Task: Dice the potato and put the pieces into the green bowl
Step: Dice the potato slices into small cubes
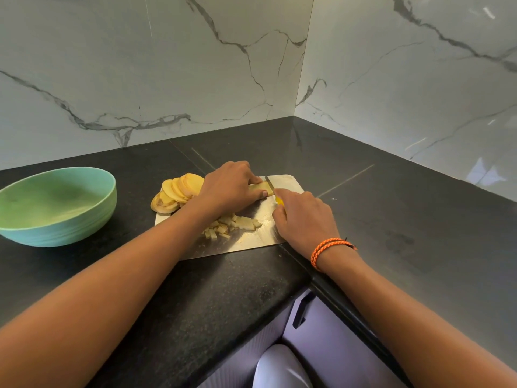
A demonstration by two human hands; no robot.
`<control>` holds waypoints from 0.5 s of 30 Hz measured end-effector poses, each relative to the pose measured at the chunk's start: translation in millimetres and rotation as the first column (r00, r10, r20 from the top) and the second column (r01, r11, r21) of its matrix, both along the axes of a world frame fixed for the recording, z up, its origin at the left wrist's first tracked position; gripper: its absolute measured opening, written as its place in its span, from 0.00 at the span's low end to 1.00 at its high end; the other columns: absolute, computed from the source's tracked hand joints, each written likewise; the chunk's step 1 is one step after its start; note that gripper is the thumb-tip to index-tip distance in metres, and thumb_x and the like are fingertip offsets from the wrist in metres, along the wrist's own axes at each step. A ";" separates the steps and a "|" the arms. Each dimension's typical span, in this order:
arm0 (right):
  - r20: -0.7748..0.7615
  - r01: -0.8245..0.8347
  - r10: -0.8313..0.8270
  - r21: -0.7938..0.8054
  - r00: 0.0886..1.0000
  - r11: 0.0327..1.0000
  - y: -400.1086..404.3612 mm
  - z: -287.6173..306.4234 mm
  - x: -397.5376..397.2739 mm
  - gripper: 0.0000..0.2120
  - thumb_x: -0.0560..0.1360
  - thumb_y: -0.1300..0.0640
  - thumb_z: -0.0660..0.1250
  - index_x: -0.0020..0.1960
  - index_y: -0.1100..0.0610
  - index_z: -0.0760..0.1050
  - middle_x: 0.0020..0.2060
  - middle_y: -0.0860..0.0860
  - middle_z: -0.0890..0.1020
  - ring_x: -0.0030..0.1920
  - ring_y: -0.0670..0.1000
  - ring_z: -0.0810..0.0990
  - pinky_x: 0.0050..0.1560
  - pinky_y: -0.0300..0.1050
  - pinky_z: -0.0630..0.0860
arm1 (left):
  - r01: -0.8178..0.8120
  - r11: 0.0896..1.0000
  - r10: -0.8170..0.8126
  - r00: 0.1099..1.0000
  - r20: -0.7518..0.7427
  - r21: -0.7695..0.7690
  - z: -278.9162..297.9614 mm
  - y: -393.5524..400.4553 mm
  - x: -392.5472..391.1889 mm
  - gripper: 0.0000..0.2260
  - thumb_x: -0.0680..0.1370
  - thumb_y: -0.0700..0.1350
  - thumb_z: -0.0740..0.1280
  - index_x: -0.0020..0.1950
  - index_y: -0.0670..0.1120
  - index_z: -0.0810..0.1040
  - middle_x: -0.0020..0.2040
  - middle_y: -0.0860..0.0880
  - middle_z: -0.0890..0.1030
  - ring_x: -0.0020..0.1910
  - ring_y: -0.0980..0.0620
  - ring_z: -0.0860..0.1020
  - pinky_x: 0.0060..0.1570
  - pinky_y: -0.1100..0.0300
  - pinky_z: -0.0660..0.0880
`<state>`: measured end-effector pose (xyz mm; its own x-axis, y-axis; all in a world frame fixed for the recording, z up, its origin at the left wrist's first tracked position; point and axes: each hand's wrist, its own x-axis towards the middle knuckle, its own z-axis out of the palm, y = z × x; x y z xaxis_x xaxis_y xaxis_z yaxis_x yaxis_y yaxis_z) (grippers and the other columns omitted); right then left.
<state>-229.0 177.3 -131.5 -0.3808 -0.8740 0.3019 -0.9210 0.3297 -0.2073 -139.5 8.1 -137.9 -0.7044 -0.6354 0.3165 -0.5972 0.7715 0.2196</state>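
A: Position of the hands?

B: Both over the cutting board [285, 182], a pale sheet lying on the dark surface [391, 208] near the inner corner. Left hand [230, 187] curled down over a stack of potato slices [261, 188], thumb and fingertips pinning it to the board. Right hand [303, 217] closed round a knife [270, 184]; only a bit of yellow handle and a short stretch of blade show past the fingers.

A: Blade location?

B: Against the right end of the held stack, just beside the left thumb. Whether the edge has reached the board, can't tell.

A: Rest of the potato?

B: Round slices [176, 193] fanned out at the board's far left corner, some overhanging onto the surface. Diced pieces [233, 224] in a loose pile on the near part of the board, partly behind the left forearm.

A: The bowl?

B: Green bowl [57, 204] sits on the surface left of the board, well apart from it. No potato visible inside.

A: Anything else noted?

B: Orange braided band [326, 247] on the right wrist. White marble-veined wall [140, 65] behind. Pale cabinet front [330, 337] with a dark handle below the surface edge.
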 end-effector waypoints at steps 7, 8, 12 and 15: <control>0.016 0.014 -0.014 0.036 1.000 0.999 6.9 5.6 1.8 0.18 0.82 0.52 0.57 0.70 0.51 0.73 0.55 0.57 0.82 0.52 0.60 0.81 0.52 0.54 0.78 | -0.016 1.000 0.016 1.000 0.003 -0.005 -1.4 0.8 0.2 0.25 0.79 0.67 0.68 0.68 0.53 0.84 0.55 0.56 0.77 0.56 0.53 0.75 0.51 0.50 0.78; 0.027 0.016 -0.017 0.036 1.000 0.999 9.1 6.4 2.8 0.18 0.82 0.52 0.58 0.71 0.51 0.73 0.55 0.57 0.82 0.53 0.60 0.81 0.52 0.54 0.78 | -0.015 1.000 0.015 1.000 0.004 -0.004 -1.5 0.8 -0.1 0.24 0.79 0.67 0.68 0.68 0.53 0.84 0.56 0.56 0.78 0.56 0.53 0.75 0.50 0.51 0.77; 0.066 0.016 -0.019 0.043 0.998 0.999 24.3 6.3 8.8 0.20 0.82 0.51 0.59 0.73 0.50 0.71 0.58 0.55 0.81 0.55 0.59 0.80 0.54 0.54 0.78 | -0.013 1.000 0.013 1.000 -0.001 -0.002 -2.3 0.3 -0.4 0.24 0.79 0.66 0.68 0.69 0.53 0.83 0.54 0.57 0.75 0.55 0.54 0.74 0.47 0.54 0.73; 0.073 0.005 -0.006 0.013 0.997 1.000 39.7 2.8 13.2 0.19 0.82 0.50 0.59 0.72 0.50 0.73 0.56 0.54 0.82 0.53 0.58 0.80 0.52 0.51 0.77 | -0.017 1.000 0.018 1.000 -0.015 0.008 -3.7 1.1 0.4 0.24 0.80 0.66 0.68 0.70 0.54 0.83 0.53 0.57 0.75 0.54 0.55 0.73 0.47 0.56 0.71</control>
<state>-215.8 217.0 -128.7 -0.4062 -0.8754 0.2620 -0.9017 0.3375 -0.2703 -139.1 9.1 -141.7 -0.6883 -0.6500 0.3221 -0.6072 0.7592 0.2344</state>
